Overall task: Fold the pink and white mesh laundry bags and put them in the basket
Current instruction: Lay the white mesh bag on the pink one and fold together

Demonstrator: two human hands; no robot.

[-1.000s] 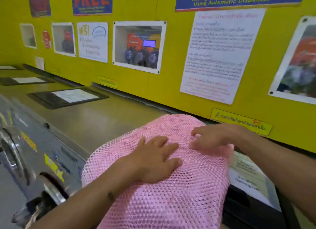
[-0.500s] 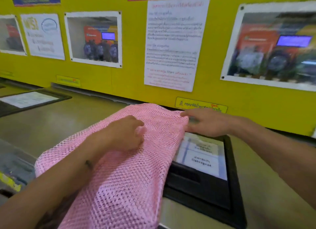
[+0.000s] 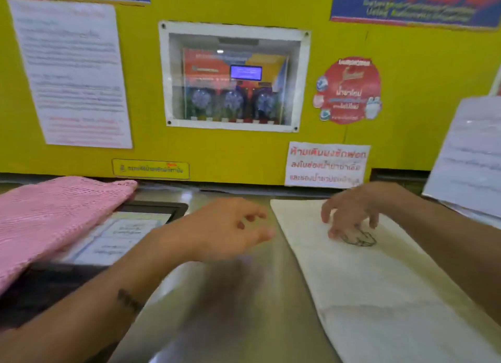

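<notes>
While the right hand (image 3: 349, 213) rests curled fingertips on the white mesh laundry bag (image 3: 379, 281), near a dark tangle that may be its drawstring, it is not clear whether anything is pinched; blur hides the contact. Left hand (image 3: 230, 229) is empty, fingers loosely spread, hovering over the bare steel top (image 3: 217, 308) just beside the white bag's left edge. Motion blur on it.

Change noted: half a second ago both hands were on the pink mesh laundry bag (image 3: 54, 219), left palm flat on it, right at its far corner. Now both are off it and the view has swung right. Pink bag lies folded at far left, draped partly over the black-framed detergent lid (image 3: 154, 208) and off the front edge.

White bag lies flat, unfolded, long axis running from the yellow wall (image 3: 244, 151) toward the person.

Judgement: pink bag's fold is likely done; white bag is the step now opening. Neither is stowed. Basket not in view.

Next move likely needs both hands on the far end of the white bag to bring it over.
</notes>
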